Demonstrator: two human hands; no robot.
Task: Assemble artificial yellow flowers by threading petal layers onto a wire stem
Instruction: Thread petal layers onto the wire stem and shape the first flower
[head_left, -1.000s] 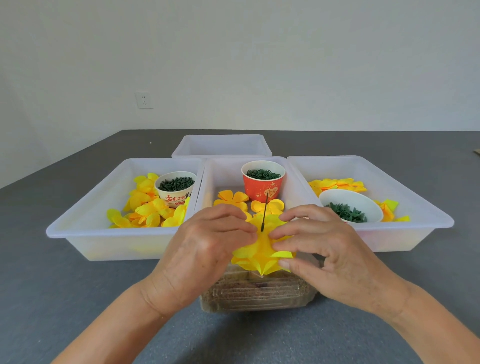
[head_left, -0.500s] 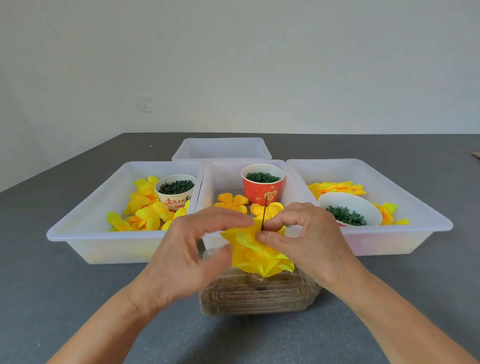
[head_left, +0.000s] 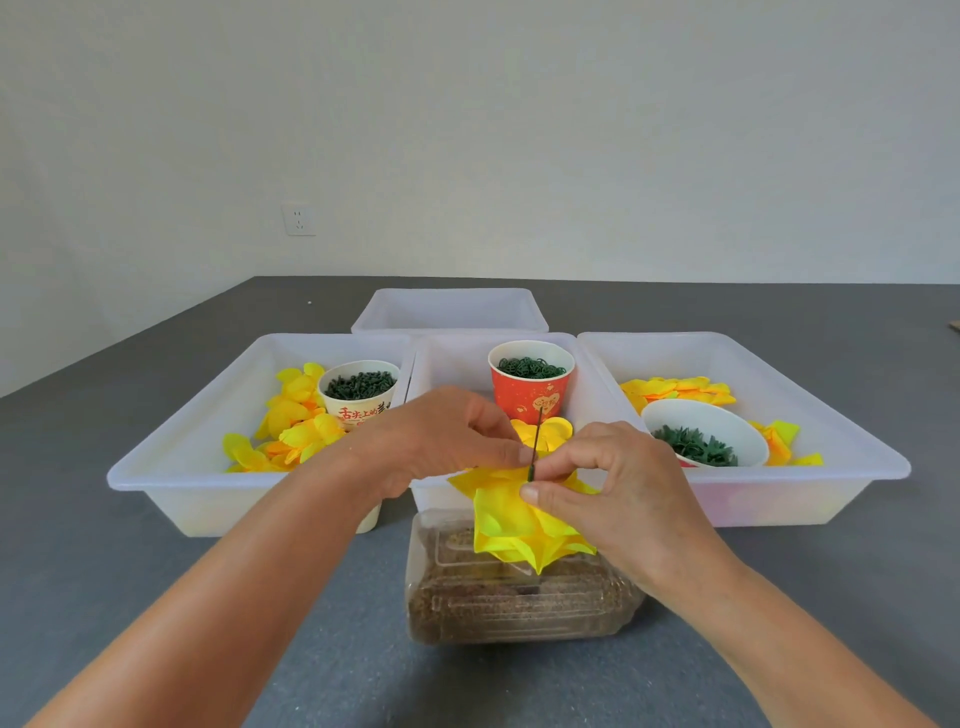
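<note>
Head view: crinkled yellow petals (head_left: 524, 525), thin wire (head_left: 535, 447)

Both hands (head_left: 452, 441) (head_left: 618, 483) pinch petals (head_left: 519, 525) around stem (head_left: 535, 447).

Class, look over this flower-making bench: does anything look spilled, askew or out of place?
Only the white bowl of green pieces in the right tray: it sits tilted, while both cups stand upright. Nothing looks spilled.

Wire stem (head_left: 535, 441): lower length hidden within yellow petal layers (head_left: 519, 525). Both forearms cut off at bottom edge. Clear box (head_left: 519, 608) contents indistinct. Left tray's (head_left: 171, 473) cup (head_left: 358, 389) print partly hidden behind left hand (head_left: 441, 441).
</note>
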